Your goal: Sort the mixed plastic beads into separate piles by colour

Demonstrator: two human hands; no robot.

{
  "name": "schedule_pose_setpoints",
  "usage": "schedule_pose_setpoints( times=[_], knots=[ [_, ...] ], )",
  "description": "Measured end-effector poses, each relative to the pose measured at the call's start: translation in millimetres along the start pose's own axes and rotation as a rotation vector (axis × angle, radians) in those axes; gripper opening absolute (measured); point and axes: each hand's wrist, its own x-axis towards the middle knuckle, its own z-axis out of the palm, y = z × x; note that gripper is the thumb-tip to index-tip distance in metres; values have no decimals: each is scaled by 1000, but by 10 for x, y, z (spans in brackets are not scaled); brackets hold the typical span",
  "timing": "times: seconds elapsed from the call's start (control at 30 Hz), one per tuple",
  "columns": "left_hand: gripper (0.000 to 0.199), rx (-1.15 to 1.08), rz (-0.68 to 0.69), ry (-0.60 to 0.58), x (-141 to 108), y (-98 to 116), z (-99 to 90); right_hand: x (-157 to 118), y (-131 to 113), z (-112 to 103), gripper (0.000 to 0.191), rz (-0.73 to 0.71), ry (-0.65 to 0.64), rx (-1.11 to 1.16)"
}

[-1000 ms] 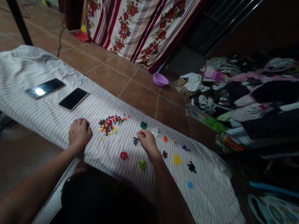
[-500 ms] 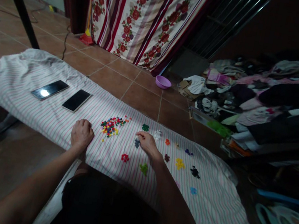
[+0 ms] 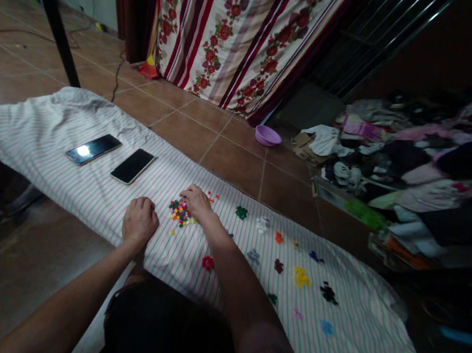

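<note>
My right hand [image 3: 197,203] reaches over a mixed pile of small coloured pieces [image 3: 182,217]. Its fingers are pinched together at the pile's upper edge; whatever they hold is too small to make out. Beside the pile, my left hand [image 3: 140,222] rests on the striped cloth with its fingers curled in, and nothing shows in it. To the right lie single-colour clusters of such pieces: dark green [image 3: 241,213], white [image 3: 262,224], grey [image 3: 253,256], red [image 3: 208,263], yellow [image 3: 301,277], black [image 3: 329,292] and light blue [image 3: 327,327]. My right forearm hides part of the cloth.
Two phones, one with a bright reflection [image 3: 93,149] and one dark [image 3: 133,166], lie left of the pile on the striped cloth [image 3: 56,181]. Beyond it, a purple basin [image 3: 267,136] stands on the tiled floor. Heaped clothes [image 3: 420,166] fill the right side.
My right hand has moved left from beside the grey cluster to the mixed pile. My left hand stays on the cloth. The whole view has shifted slightly.
</note>
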Motion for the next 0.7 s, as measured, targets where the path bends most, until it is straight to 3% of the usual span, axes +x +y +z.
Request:
schedule_pose_setpoints(
  times=[0.13, 0.37, 0.57, 0.7],
  knots=[
    [9, -9, -6, 4, -3, 3, 0, 27, 15, -7, 23, -13, -10, 13],
    [9, -13, 11, 25, -11, -12, 9, -183, 71, 7, 14, 125, 213, 190],
    [13, 8, 13, 21, -16, -19, 10, -554, 330, -85, 12, 203, 352, 307],
    [16, 23, 3, 18, -21, 1, -17, -959, 563, -158, 12, 307, 477, 425]
  ],
)
